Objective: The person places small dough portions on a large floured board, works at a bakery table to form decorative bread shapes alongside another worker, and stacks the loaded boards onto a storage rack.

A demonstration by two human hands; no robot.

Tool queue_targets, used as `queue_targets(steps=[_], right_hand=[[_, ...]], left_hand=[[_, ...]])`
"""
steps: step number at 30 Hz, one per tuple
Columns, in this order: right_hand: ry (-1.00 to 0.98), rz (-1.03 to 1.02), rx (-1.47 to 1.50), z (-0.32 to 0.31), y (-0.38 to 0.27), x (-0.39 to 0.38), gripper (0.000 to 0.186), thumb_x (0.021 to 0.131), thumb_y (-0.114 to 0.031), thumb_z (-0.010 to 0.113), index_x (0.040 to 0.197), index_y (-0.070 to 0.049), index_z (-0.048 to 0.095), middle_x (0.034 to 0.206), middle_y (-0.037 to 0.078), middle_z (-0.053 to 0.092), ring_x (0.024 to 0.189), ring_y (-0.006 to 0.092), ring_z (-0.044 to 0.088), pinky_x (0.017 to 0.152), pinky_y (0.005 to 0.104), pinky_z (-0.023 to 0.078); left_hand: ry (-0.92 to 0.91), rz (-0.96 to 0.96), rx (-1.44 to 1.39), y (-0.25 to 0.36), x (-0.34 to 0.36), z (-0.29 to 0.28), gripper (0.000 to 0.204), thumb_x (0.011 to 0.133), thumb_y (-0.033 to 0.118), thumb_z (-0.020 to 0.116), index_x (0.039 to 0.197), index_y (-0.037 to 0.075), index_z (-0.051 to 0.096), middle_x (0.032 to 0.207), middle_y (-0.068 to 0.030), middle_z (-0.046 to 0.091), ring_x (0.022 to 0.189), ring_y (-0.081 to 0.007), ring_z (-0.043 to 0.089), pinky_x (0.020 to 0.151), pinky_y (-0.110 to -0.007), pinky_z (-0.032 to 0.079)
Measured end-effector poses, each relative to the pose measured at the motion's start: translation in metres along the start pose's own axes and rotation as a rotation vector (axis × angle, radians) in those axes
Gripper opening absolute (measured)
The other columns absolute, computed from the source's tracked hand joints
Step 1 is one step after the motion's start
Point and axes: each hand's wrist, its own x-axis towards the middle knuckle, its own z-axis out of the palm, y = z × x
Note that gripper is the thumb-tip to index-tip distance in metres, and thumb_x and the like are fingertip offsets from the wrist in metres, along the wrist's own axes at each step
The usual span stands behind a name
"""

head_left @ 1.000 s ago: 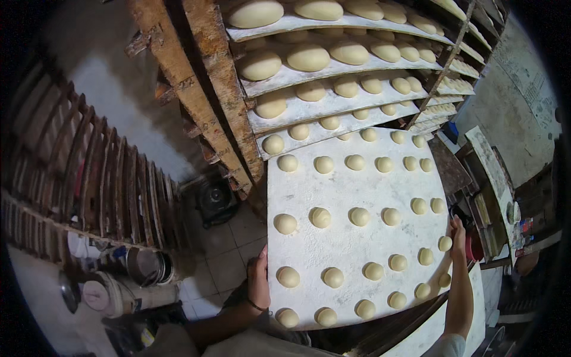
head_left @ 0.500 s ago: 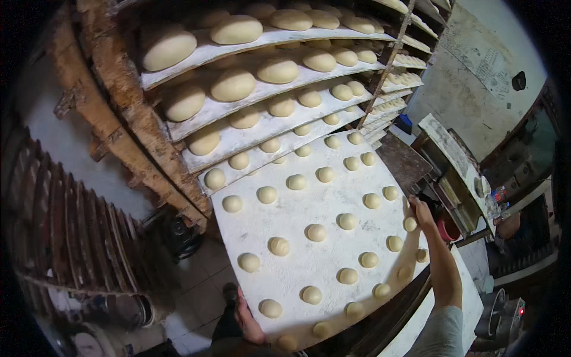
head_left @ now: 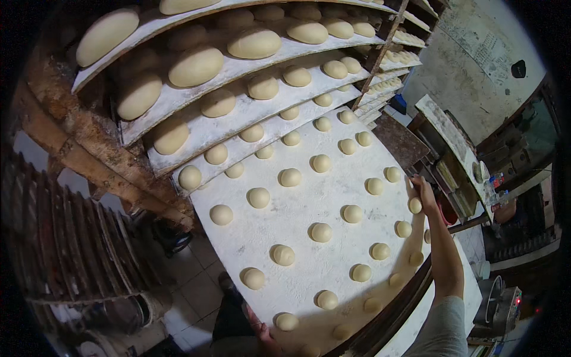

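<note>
A wide, flour-dusted board (head_left: 238,244) carries several rows of small round dough balls (head_left: 322,232). Its far side reaches to the rack, close under a shelf board (head_left: 205,181) with more dough balls. My left hand (head_left: 262,334) grips the near left edge; part of it is cut off by shadow and the picture's lower rim. On the right edge, my right hand (head_left: 422,191) has its fingers curled around the board, beside a dough ball. The board slants, and its near right part lies in shadow.
The wooden rack (head_left: 143,184) holds several floured shelves of larger oval dough pieces (head_left: 254,43). Stacked wooden slats (head_left: 77,238) stand at left. To the right are a side table (head_left: 455,157), a red container (head_left: 447,211) and a metal machine (head_left: 502,306) with a red light.
The rack has shifted left and up in view and looks nearer. More of the board's far row of dough balls shows below the shelf edge. Both hands keep their hold on the board.
</note>
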Motion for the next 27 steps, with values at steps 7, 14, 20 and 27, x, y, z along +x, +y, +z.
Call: queue_targets(steps=[7, 14, 20, 27], right_hand=[[-0.036, 0.151, 0.023, 0.043, -0.041, 0.055, 0.067, 0.113, -0.055, 0.039, 0.152, -0.002, 0.051, 0.136, 0.014, 0.067, 0.129, 0.0239, 0.057, 0.114, 0.0372, 0.040], [-0.011, 0.126, -0.069, 0.067, -0.057, 0.143, 0.070, 0.108, -0.062, 0.038, 0.132, -0.003, 0.067, 0.110, 0.010, 0.069, 0.095, 0.0216, 0.057, 0.091, 0.0387, 0.047], [-0.121, 0.158, 0.310, 0.170, -0.100, 0.222, 0.054, 0.107, -0.050, 0.040, 0.140, -0.013, 0.060, 0.089, 0.011, 0.069, 0.081, 0.0210, 0.060, 0.082, 0.0383, 0.048], [0.092, -0.085, 0.243, 0.199, -0.079, 0.257, 0.040, 0.107, -0.035, 0.045, 0.133, -0.009, 0.063, 0.102, 0.017, 0.072, 0.093, 0.0251, 0.068, 0.091, 0.0446, 0.053]], left_hand=[[-0.039, -0.002, -0.001, 0.011, 0.041, 0.011, 0.054, 0.111, 0.034, 0.056, 0.153, 0.001, 0.051, 0.155, -0.0129, 0.054, 0.137, -0.0301, 0.053, 0.115, -0.049, 0.043], [-0.155, -0.006, -0.009, 0.037, 0.106, 0.035, 0.054, 0.111, 0.033, 0.057, 0.154, 0.002, 0.050, 0.155, -0.0132, 0.054, 0.136, -0.0316, 0.053, 0.115, -0.051, 0.044], [-0.089, 0.058, -0.007, 0.097, 0.154, 0.020, 0.053, 0.111, 0.033, 0.057, 0.154, 0.003, 0.050, 0.155, -0.0134, 0.053, 0.136, -0.0328, 0.053, 0.114, -0.052, 0.045], [-0.043, 0.100, -0.152, 0.147, 0.179, -0.008, 0.053, 0.110, 0.032, 0.058, 0.154, 0.003, 0.049, 0.156, -0.0137, 0.052, 0.136, -0.0343, 0.053, 0.113, -0.054, 0.046]])
